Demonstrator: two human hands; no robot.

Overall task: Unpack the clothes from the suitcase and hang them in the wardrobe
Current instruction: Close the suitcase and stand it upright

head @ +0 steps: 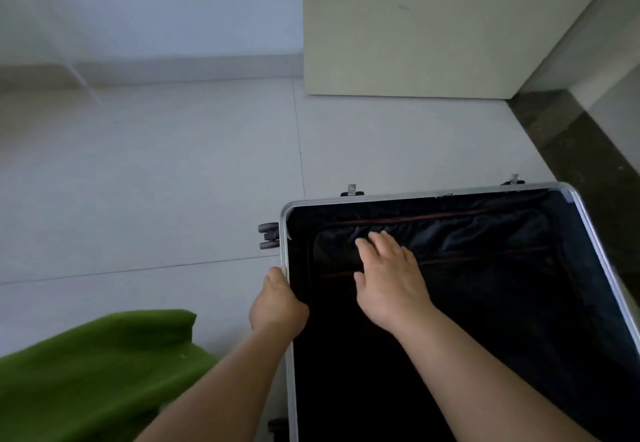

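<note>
Glossy pale tile floor (173,171) | left hand (277,306) grip closed on suitcase (588,233) metal rim | right hand (391,278) open, flat on lining

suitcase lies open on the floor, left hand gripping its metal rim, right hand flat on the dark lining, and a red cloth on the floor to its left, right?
Not quite: the cloth is green, not red, as the head view shows. The rest holds: suitcase open, left hand on the rim, right hand on the lining.
</note>
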